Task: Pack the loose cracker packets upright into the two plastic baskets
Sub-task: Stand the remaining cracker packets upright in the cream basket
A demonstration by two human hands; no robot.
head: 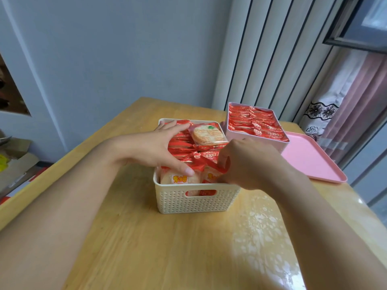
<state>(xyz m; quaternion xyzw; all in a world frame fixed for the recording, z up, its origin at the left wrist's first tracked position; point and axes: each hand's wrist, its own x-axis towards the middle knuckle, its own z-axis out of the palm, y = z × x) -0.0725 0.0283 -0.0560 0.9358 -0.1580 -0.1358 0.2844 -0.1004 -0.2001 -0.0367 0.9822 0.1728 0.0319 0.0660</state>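
Note:
A cream plastic basket (194,200) stands mid-table, crammed with red cracker packets (184,146) on edge. One packet (209,135) lies flat on top at the back right, its round cracker showing. My left hand (155,149) spreads over the packets' left side, fingers straight, thumb pressing a front packet (178,178). My right hand (247,164) is at the basket's front right corner, its fingers curled round a red packet edge (213,166). Behind to the right, a pink basket (259,141) is full of upright red packets (253,122).
A pink tray (310,160) lies flat at the table's right edge, beside the pink basket. The wooden table (146,237) has a glossy patch at the front right. Cardboard boxes (14,164) sit on the floor to the left. Wall and radiator stand behind.

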